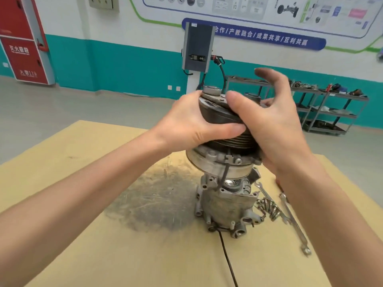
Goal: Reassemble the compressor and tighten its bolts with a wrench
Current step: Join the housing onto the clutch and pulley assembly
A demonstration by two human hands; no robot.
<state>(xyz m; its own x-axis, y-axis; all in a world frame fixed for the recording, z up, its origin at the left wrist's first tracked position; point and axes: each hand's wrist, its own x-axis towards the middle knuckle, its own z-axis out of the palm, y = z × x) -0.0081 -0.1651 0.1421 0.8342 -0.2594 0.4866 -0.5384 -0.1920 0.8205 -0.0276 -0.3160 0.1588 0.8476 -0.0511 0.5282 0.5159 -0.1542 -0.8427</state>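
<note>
The grey compressor body point(226, 206) stands upright on the cardboard-covered table point(103, 235). Above it I hold the front section: a dark ribbed pulley point(223, 119) on a silver housing point(215, 164), lifted clear of the body with a gap between them. My left hand point(186, 125) grips the pulley's left side, thumb across its front. My right hand point(267, 125) holds its right side, thumb on top, fingers spread behind. A thin black wire point(226, 257) runs from the assembly down toward the table's front edge.
Several loose bolts point(267, 207) lie just right of the compressor body. Two long wrenches point(294, 222) lie beside them, toward the table's right edge. A dark smudge point(153, 199) marks the cardboard at left. Shelving racks point(323, 104) and a wall-mounted unit point(198, 46) stand behind.
</note>
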